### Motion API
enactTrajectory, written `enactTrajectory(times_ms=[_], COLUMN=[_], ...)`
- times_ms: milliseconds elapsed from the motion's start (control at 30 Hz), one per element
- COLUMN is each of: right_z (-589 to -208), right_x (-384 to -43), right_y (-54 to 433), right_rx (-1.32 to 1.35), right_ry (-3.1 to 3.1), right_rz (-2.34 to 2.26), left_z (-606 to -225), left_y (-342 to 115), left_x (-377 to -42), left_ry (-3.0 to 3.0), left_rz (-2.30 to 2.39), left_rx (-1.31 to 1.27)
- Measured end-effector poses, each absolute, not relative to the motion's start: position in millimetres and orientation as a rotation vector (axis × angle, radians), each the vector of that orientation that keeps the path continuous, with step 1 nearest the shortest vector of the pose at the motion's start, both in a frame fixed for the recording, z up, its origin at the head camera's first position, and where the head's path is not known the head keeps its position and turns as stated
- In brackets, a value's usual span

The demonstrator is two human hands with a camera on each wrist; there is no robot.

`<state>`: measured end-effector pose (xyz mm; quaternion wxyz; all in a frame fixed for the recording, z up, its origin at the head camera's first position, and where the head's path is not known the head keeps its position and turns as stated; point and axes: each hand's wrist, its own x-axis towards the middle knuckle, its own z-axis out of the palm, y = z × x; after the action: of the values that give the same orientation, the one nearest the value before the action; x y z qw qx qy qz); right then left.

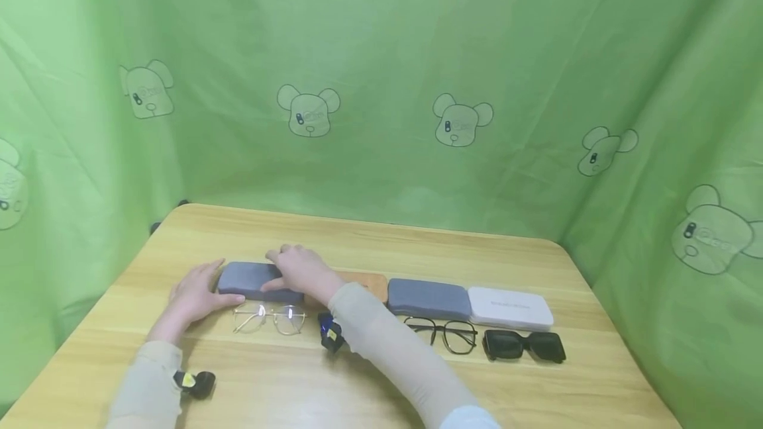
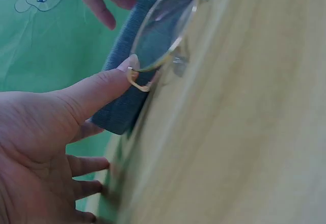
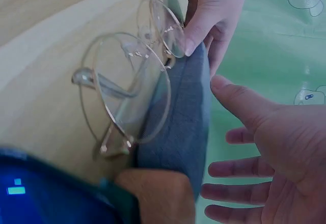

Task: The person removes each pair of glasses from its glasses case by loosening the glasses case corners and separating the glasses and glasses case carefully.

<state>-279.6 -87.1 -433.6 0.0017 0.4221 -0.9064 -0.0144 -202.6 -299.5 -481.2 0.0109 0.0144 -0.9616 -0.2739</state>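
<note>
A blue-grey glasses case [image 1: 247, 278] lies at the left end of a row of cases. My left hand [image 1: 197, 293] grips its left end, thumb along the front side and index finger behind; the other fingers spread past the end in the left wrist view. Over the right part of that case is my right hand [image 1: 304, 273], its fingers extended and apart in the right wrist view, holding nothing. Thin gold-framed glasses [image 3: 168, 76] lie folded just in front of the case. My right forearm hides part of an orange-brown case [image 1: 372, 283].
Further right in the row are another blue-grey case [image 1: 429, 298] and a white case [image 1: 510, 306]. Before them lie black-framed glasses [image 1: 460, 337] and dark sunglasses [image 1: 524, 345]. The wooden table [image 1: 357, 230] is backed by a green curtain [image 1: 381, 38] with bear-head prints.
</note>
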Motion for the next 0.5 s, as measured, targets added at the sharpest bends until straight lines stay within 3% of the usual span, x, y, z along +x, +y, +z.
enactTrajectory(times_ms=[233,500], right_z=[-421,-407], right_x=[-280,-282], right_y=[-65,-23], right_rx=[1.302,1.212], right_ry=[-2.854,-2.873], right_rz=[-0.01,0.107], left_z=[-467,-445], left_y=[-298,-286], left_x=[-200,-205], left_ry=[-2.946,-2.951], left_rz=[-1.148,-1.141], left_rx=[-0.004,-0.071])
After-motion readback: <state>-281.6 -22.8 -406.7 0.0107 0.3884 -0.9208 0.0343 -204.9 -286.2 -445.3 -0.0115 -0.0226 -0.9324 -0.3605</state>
